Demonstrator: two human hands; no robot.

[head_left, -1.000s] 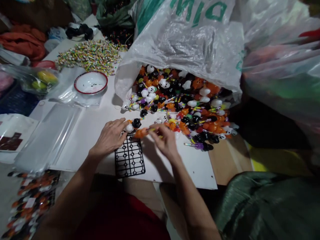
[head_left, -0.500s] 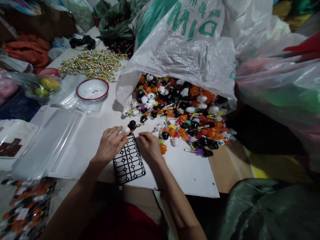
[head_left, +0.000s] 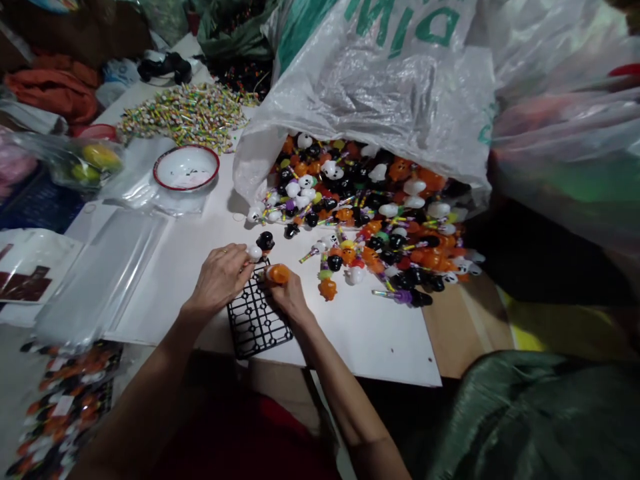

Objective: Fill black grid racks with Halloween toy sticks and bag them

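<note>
A black plastic grid tray (head_left: 256, 319) lies on a white board (head_left: 380, 333) in front of me. My left hand (head_left: 220, 277) rests at the tray's top left corner, fingers curled against a white toy head (head_left: 255, 252) with a black one (head_left: 265, 241) just beyond. My right hand (head_left: 287, 297) pinches an orange pumpkin toy (head_left: 278, 273) over the tray's top right corner. A heap of orange, black and white toy lollipops (head_left: 370, 213) spills from a big clear plastic bag (head_left: 380, 87) onto the board.
A white bowl with a red rim (head_left: 186, 167) stands at the left. Behind it lies a pile of small striped sticks (head_left: 185, 115). Clear plastic sleeves (head_left: 100, 280) lie at the left. Filled trays (head_left: 60, 400) sit low left. More bags (head_left: 565, 133) crowd the right.
My right hand picked an orange pumpkin toy from the heap and brought it back left to the tray's top corner. My left hand stayed at the tray.
</note>
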